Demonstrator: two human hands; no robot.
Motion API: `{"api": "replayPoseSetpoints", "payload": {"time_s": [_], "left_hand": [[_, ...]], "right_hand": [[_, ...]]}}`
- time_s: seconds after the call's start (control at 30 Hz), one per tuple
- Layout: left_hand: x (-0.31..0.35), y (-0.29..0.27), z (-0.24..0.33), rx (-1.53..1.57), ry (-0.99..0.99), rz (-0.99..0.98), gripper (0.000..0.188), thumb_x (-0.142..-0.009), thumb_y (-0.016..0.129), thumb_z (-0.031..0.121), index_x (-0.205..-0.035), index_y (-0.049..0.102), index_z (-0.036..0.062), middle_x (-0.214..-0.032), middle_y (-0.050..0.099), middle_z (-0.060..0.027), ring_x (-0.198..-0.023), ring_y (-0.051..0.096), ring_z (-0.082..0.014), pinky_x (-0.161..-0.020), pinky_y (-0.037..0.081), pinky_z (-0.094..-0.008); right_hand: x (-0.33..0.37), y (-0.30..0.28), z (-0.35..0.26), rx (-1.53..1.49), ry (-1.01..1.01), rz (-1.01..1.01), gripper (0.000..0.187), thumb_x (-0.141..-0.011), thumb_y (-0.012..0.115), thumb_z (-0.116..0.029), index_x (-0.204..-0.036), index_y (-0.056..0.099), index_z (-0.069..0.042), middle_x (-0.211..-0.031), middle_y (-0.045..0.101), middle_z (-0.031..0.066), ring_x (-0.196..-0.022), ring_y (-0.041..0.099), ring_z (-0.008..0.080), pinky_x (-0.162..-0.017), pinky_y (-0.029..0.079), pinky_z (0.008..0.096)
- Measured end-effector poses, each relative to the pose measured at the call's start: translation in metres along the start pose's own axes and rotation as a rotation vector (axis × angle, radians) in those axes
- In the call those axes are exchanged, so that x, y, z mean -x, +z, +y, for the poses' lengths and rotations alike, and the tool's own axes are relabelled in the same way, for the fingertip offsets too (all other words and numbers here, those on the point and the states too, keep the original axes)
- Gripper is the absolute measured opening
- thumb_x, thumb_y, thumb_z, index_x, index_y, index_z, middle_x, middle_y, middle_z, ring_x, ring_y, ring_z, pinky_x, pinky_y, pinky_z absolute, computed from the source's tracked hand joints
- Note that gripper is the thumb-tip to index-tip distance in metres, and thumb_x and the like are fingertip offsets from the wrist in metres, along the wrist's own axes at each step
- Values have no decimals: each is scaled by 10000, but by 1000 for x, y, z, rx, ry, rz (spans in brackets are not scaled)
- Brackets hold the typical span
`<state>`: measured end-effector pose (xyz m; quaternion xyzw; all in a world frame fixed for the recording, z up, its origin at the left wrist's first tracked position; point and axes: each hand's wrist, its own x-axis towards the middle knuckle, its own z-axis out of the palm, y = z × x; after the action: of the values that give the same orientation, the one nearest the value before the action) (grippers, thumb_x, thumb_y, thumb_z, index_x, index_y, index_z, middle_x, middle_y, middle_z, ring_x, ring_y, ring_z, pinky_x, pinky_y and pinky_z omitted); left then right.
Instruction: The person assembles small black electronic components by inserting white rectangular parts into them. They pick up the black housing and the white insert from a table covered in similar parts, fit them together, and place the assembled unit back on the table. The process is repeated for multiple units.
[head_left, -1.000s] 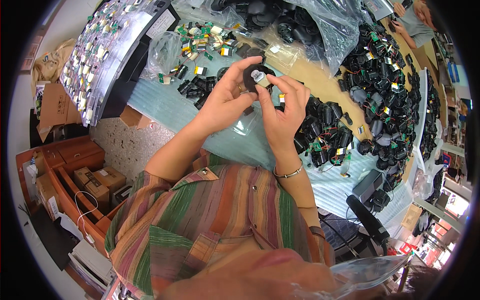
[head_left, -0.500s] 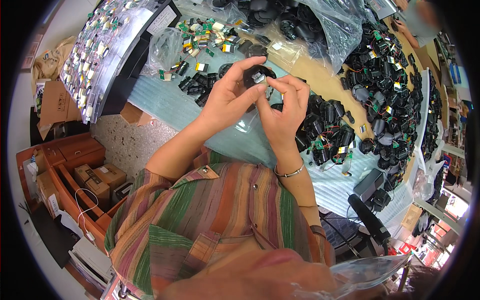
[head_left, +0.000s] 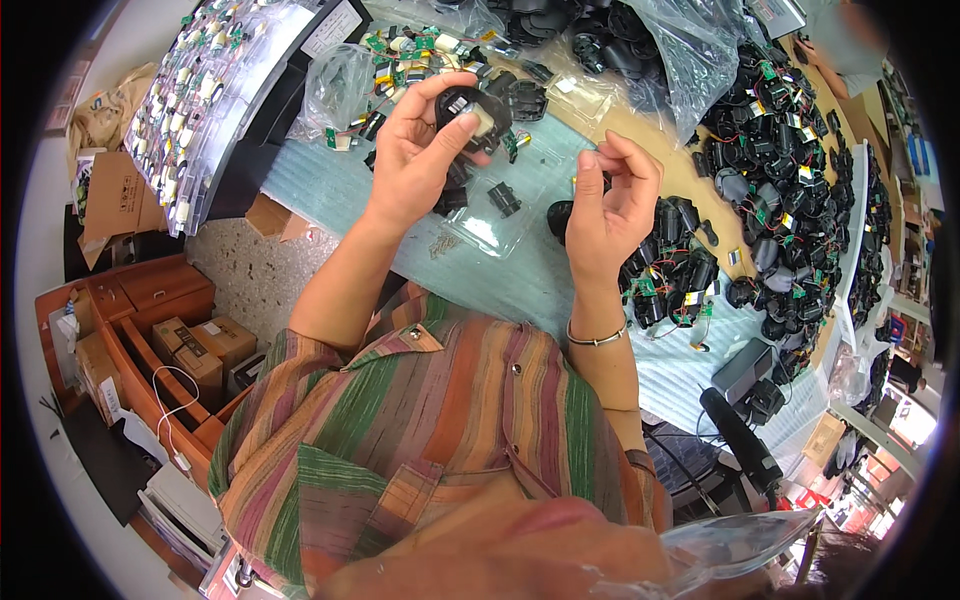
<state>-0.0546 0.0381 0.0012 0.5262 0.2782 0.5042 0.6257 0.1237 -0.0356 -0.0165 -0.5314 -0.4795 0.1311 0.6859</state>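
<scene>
My left hand (head_left: 408,170) grips a round black plastic housing (head_left: 453,103) between thumb and fingers. A whitish block (head_left: 484,123) shows in the housing under my thumb, and a small green circuit board (head_left: 515,146) hangs at its right side. My right hand (head_left: 618,215) is held apart from it, fingers curled and thumb tip close to the index finger; anything pinched there is too small to make out. Below and between my hands lies a clear plastic tray (head_left: 483,232), with a small black part (head_left: 505,198) on it.
Black housings with wires and boards are heaped at right (head_left: 770,200), and a smaller pile (head_left: 665,265) lies beside my right wrist. White-and-yellow batteries (head_left: 400,55) lie at the back left, near a clear bag (head_left: 335,85). A black microphone (head_left: 740,435) stands at front right.
My hands have parted: the left moved left and up with the housing, the right moved right, off it. The clear tray and black part between them now show more.
</scene>
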Motion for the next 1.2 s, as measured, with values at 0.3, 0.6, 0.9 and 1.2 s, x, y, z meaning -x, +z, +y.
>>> {"api": "replayPoseSetpoints", "payload": {"time_s": [0.3,0.6,0.9,1.2], "left_hand": [[-1,0,-3,64,-70,10,392,-1042,441,71,-1423,405,-13,-1231,589,-161,-1064,653,-226,-858,598,-363],[-5,-16,-3,-4,45,98,367,-1030,485,81,-1381,447,-19,-1133,647,-147,-1012,682,-211,-767,599,-310],[-5,-7,-5,104,-76,138,396,-1029,470,49,-1417,410,1,-1247,597,-153,-1095,658,-237,-862,599,-363],[6,21,3,37,-155,-21,514,-991,477,-19,-1487,345,12,-1299,553,-103,-1126,602,-155,-935,558,-340]], "right_hand": [[0,0,3,10,81,-70,220,-904,687,-43,-1114,643,6,-973,596,82,-822,578,136,-776,482,283],[2,1,-11,395,95,-781,342,-790,757,-106,-1104,628,-63,-979,635,117,-917,592,294,-822,489,400],[6,6,-3,330,183,-734,413,-761,710,-10,-1161,623,-64,-998,632,125,-930,594,279,-852,503,377],[-2,-2,-10,-700,448,-304,339,-861,698,75,-1195,649,48,-1202,553,68,-1069,590,133,-877,491,242]]}}
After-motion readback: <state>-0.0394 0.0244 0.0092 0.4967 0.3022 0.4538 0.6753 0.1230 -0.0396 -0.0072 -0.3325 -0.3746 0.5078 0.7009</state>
